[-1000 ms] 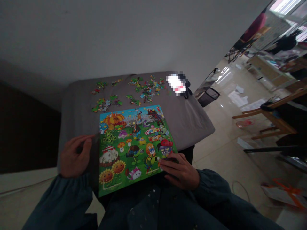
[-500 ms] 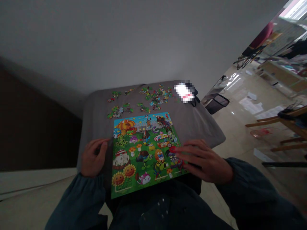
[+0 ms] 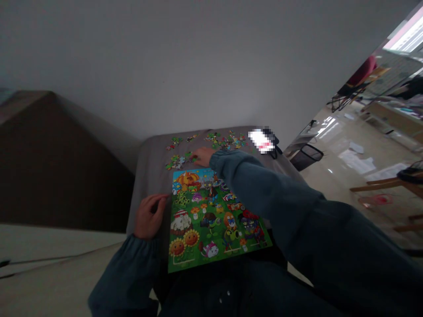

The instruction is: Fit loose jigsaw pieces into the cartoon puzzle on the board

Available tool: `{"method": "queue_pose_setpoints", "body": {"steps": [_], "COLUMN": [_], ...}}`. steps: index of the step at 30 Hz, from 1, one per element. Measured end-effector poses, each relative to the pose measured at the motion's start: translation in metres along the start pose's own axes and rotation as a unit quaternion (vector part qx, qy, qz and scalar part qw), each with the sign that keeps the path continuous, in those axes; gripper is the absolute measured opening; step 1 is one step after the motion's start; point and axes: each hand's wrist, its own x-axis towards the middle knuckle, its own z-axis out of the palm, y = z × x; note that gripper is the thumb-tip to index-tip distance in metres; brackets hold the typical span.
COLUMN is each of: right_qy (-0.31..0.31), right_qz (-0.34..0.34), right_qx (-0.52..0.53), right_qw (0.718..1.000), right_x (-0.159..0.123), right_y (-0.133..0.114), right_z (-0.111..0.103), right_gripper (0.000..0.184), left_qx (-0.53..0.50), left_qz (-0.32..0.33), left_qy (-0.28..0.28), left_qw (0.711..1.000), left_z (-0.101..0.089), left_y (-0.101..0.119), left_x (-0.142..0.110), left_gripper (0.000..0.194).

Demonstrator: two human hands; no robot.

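A puzzle board [image 3: 208, 246] with bright cartoon plants and zombies lies on the grey cloth-covered table and overhangs its front edge. My left hand [image 3: 149, 215] rests at the board's left edge, open, fingers loosely curved, holding nothing. Reaching across the board's far part, my right hand [image 3: 202, 156] is down at the loose jigsaw pieces [image 3: 178, 162] just beyond the board. Its fingers are bent together at a piece there; what is between the fingertips is hidden. My right sleeve covers the board's upper right part.
More jigsaw pieces [image 3: 233, 140] are scattered along the table's back, near the wall. A blurred-out white object [image 3: 261, 140] with a black strap sits at the back right corner. A dark bin [image 3: 307, 156] stands on the floor to the right, near a wooden chair [image 3: 380, 187].
My right hand has left the board's right edge and moved forward and left to the loose pieces. My left hand stays beside the board. The camera view has shifted.
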Motion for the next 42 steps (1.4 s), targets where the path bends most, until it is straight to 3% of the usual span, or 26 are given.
{"method": "queue_pose_setpoints", "body": {"steps": [6, 11, 13, 16, 19, 23, 27, 33, 42], "right_qy": [0.007, 0.014, 0.025, 0.071, 0.123, 0.163, 0.193, 0.210, 0.203], "right_qz": [0.021, -0.003, -0.029, -0.103, -0.088, 0.000, 0.093, 0.209, 0.204], "right_qx": [0.027, 0.053, 0.066, 0.116, 0.149, 0.181, 0.171, 0.167, 0.173], "right_qw": [0.999, 0.998, 0.997, 0.985, 0.977, 0.970, 0.962, 0.940, 0.942], "right_x": [0.025, 0.002, -0.026, -0.094, -0.176, -0.268, -0.320, -0.344, -0.346], "right_y": [0.007, 0.007, 0.009, 0.014, 0.017, 0.007, -0.014, -0.031, -0.026], "right_z": [0.023, 0.010, -0.001, -0.016, -0.016, 0.015, 0.053, 0.079, 0.086], "right_gripper": [0.039, 0.057, 0.056, 0.048, 0.041, 0.038, 0.039, 0.052, 0.054], "left_qx": [-0.001, -0.003, -0.004, 0.001, 0.004, 0.009, 0.041, 0.073, 0.094], "left_qz": [0.018, 0.013, 0.005, -0.006, -0.016, -0.019, -0.024, -0.032, -0.044], "left_qy": [0.001, -0.004, -0.006, -0.003, 0.002, -0.005, -0.012, -0.007, -0.009], "left_qw": [1.000, 1.000, 1.000, 1.000, 1.000, 1.000, 0.999, 0.997, 0.995], "left_z": [0.001, 0.000, -0.001, -0.002, -0.004, -0.005, -0.004, -0.001, 0.000], "left_y": [0.000, 0.002, 0.002, 0.002, 0.004, 0.006, 0.007, 0.003, 0.005], "left_x": [0.001, 0.002, 0.002, 0.002, 0.002, 0.002, 0.002, 0.002, 0.001], "left_gripper": [0.034, 0.036, 0.038, 0.040, 0.039, 0.035, 0.035, 0.037, 0.040]}}
